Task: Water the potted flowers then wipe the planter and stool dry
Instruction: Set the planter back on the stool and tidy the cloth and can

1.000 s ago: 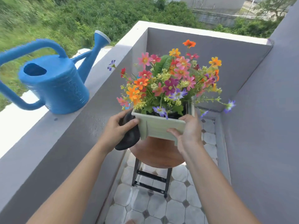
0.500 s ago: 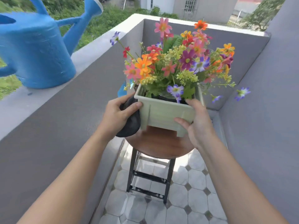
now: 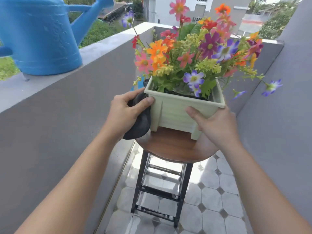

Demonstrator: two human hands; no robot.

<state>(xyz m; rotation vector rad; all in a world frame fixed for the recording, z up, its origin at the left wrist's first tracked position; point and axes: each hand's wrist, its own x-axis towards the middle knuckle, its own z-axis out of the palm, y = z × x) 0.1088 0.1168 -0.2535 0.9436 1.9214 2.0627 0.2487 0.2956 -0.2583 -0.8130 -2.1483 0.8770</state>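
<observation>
Both forearms reach forward from the bottom of the view toward the stool [image 3: 173, 147], whose round wooden seat carries the planter [image 3: 179, 112] near its middle. The left hand [image 3: 125, 110] is curled around a dark cloth [image 3: 141, 122], the cloth bunched in the palm and hanging beside the planter's left wall, while the thumb presses the planter's near corner under the rim — a grip that probably keeps the cloth ready for wiping without letting go of the pot. The right hand [image 3: 214, 122] is closed on the right near corner, thumb across the front face, other fingers hidden behind the wall. Held on both sides like this, the planter looks steadied or about to be shifted so the seat can be dried. The flowers [image 3: 194, 53] spread above the rim. Further back on the left, the blue watering can [image 3: 42, 36] stands on the parapet ledge [image 3: 15, 88] — set aside, which suggests watering is finished.
</observation>
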